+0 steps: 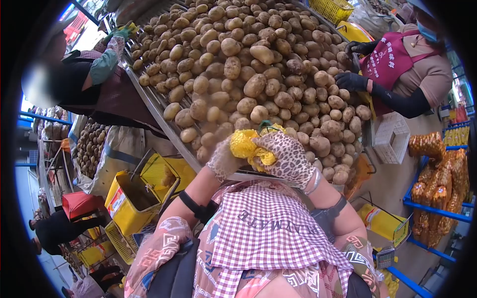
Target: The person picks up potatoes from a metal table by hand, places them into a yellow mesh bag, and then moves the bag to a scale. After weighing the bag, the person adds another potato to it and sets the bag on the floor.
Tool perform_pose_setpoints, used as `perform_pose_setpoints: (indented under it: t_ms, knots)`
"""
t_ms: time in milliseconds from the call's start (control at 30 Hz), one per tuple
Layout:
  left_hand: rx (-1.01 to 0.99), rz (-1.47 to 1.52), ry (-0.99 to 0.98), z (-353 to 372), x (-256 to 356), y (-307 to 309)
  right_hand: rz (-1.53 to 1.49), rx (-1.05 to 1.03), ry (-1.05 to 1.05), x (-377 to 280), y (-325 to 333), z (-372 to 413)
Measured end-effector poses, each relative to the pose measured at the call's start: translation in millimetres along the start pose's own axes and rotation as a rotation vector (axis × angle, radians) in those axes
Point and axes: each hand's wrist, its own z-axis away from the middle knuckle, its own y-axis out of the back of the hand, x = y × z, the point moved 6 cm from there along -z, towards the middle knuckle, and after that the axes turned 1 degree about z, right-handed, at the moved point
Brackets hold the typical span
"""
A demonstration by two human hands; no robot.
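Observation:
A yellow mesh bag [248,148] is bunched up between my two gloved hands at the near edge of the potato table. My left hand [223,160], in a patterned glove, is closed on the bag's left side, and its fingers are partly hidden. My right hand [287,155], in a leopard-print glove, has its fingers wrapped round the gathered mesh from the right. A green tie [268,125] sticks up beside the right fingers. What the bag holds, if anything, I cannot make out. Beyond my hands lies a heap of potatoes [256,85].
Across to the right, a person in a red apron [385,62] works at the heap with dark gloves. Another person [112,89] stands at the left edge. Yellow bins [126,203] stand low left; a white crate [391,136] and filled mesh sacks [439,191] are right.

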Motion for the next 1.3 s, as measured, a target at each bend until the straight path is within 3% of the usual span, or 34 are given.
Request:
perform_pose_setpoints:
  t_ms: [67,100,133,167,200,333,467,533,667,800,867,933,1000,1033,1100,1133,1200,1233,1267,1300]
  knots:
    - [-0.127,0.013,0.134,17.4,-5.7,-7.8,-0.086,0.042,-0.517,67.1,-18.4,16.8]
    - [-0.178,0.093,0.113,29.2,-2.1,-21.3,-0.074,0.225,-0.582,103.9,-17.2,35.5]
    - [-0.154,0.110,0.084,32.0,0.2,-15.6,-0.460,0.269,-0.771,129.7,-20.9,46.1]
    - [-0.091,0.123,0.036,33.2,3.8,-4.9,-0.808,0.341,-0.896,113.8,-9.2,47.4]
    - [-0.026,0.137,-0.009,36.4,5.0,6.3,-0.988,0.359,-0.962,100.6,-2.8,44.5]
    - [-0.171,0.312,-0.004,52.2,-0.8,-4.5,-0.952,0.226,-0.898,141.9,-48.3,72.2]
    - [-0.059,0.281,-0.192,83.8,-0.6,1.6,-0.679,0.124,-0.818,137.8,-50.4,79.1]
    - [-0.068,0.265,-0.236,105.0,-0.7,33.4,-0.576,0.105,-0.779,137.6,-50.2,80.3]
    - [0.261,0.395,-0.424,180.5,14.1,123.9,-0.471,0.111,-0.718,140.2,-54.0,84.0]
    - [0.432,0.446,-0.581,244.7,30.0,246.0,-0.465,0.117,-0.796,135.2,-51.5,92.7]
    - [0.735,0.350,-0.710,272.9,40.3,298.2,-0.493,0.110,-0.863,131.1,-50.3,96.0]
    - [0.809,0.429,-0.755,278.3,47.5,299.8,-0.518,0.109,-0.963,126.2,-48.2,98.6]
    - [0.915,0.329,-0.860,284.8,62.9,312.8,-0.510,0.192,-0.878,125.9,-44.5,101.8]
    - [0.917,0.347,-0.864,282.3,70.0,322.2,-0.475,0.238,-1.040,124.1,-42.6,104.7]
    - [0.921,0.079,-0.873,277.1,94.7,340.5,-0.533,0.351,-1.052,112.8,-43.0,104.8]
    - [0.922,0.097,-0.868,272.7,104.1,362.0,-0.527,0.399,-1.056,120.4,-43.3,111.4]
    - [0.130,0.168,-0.805,236.6,119.4,371.8,-0.474,0.362,-0.994,133.6,-41.7,118.6]
    - [0.834,-0.199,-0.785,254.3,125.1,344.4,-0.446,0.387,-0.986,132.0,-37.8,119.4]
    - [0.831,-0.179,-0.774,248.1,125.5,370.7,-0.421,0.412,-0.977,130.5,-36.9,117.9]
    - [0.959,-0.921,-0.799,241.7,137.8,388.1,-0.399,0.403,-1.087,94.9,-34.2,99.3]
